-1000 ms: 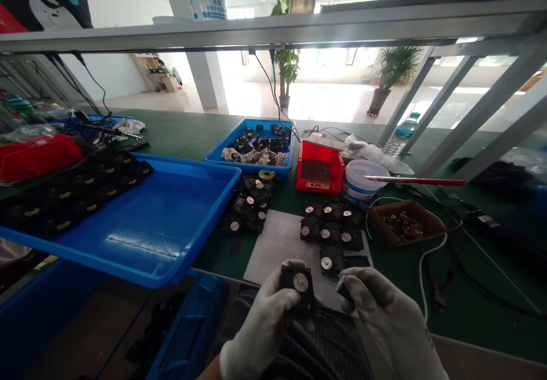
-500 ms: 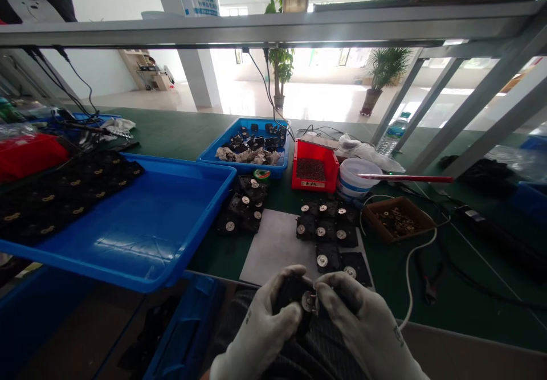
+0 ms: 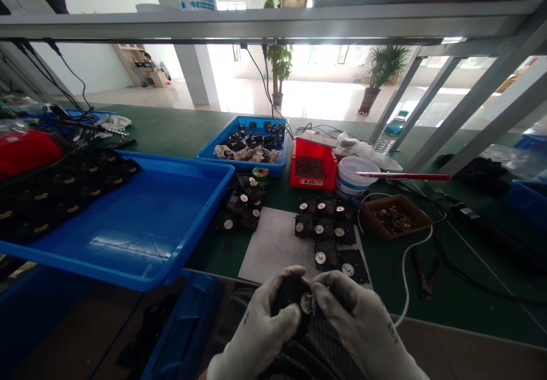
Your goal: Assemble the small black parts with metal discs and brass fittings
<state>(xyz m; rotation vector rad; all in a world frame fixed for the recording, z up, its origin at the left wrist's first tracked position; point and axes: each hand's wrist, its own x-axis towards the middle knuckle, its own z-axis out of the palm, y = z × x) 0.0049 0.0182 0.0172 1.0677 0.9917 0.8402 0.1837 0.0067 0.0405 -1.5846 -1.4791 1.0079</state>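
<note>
In my gloved left hand (image 3: 267, 326) is a black plastic part with a round silver disc (image 3: 306, 303), gripped between thumb and fingers above my lap. My gloved right hand (image 3: 356, 320) is closed, its fingertips at the disc's right edge; whatever they pinch is hidden or too small to name. Beyond the hands, several similar black parts with silver discs (image 3: 319, 230) lie in rows on and beside a pale sheet (image 3: 271, 246). More such parts (image 3: 243, 197) form a cluster left of the sheet.
A large blue tray (image 3: 188, 209) at left bears black parts. Farther back stand a smaller blue tray (image 3: 241, 166), a red bin (image 3: 311, 183) of small pieces and a white tub (image 3: 354, 178). At right are a brown box (image 3: 395, 232) of metal pieces, pliers (image 3: 425, 286) and cables.
The view has shifted slightly. Both hands stay together at the black part, with the right fingertips still against the disc's edge and only slightly moved.
</note>
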